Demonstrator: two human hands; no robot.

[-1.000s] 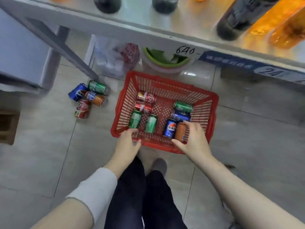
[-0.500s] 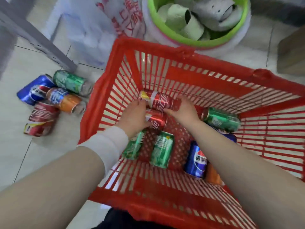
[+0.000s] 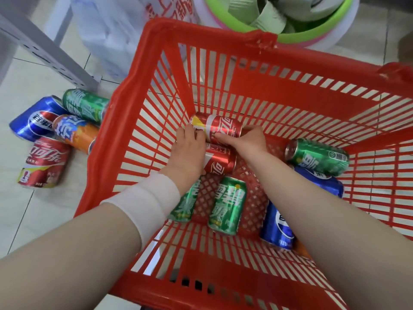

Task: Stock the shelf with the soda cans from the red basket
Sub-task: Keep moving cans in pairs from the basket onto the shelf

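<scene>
Head view. The red basket [image 3: 125, 121] stands on the floor tiles, and both forearms reach down into it.

- The far red can [image 3: 218, 128] lies on its side against the basket's far wall. The left hand [image 3: 190, 153] curls its fingers onto the can's left end. The right hand [image 3: 248, 142] pinches its right end, thumb on the near side. Both hands are thus closed on this one can, probably because it lies deep in the basket.
- The second red can [image 3: 220, 162] lies just nearer, partly under the left palm. Whether that hand also grips it cannot be told.
- The rest of the stock lies loose on the basket floor: three green cans [image 3: 228, 205], two blue cans [image 3: 277, 227] and an orange can [image 3: 301, 250], mostly hidden by the right forearm.
- Four cans lie on the tiles left of the basket [image 3: 43, 162].
- A green tub [image 3: 312, 30] sits beyond the basket's far rim.

Judgement: the task is at an early stage, since most cans are not yet shelved.
</scene>
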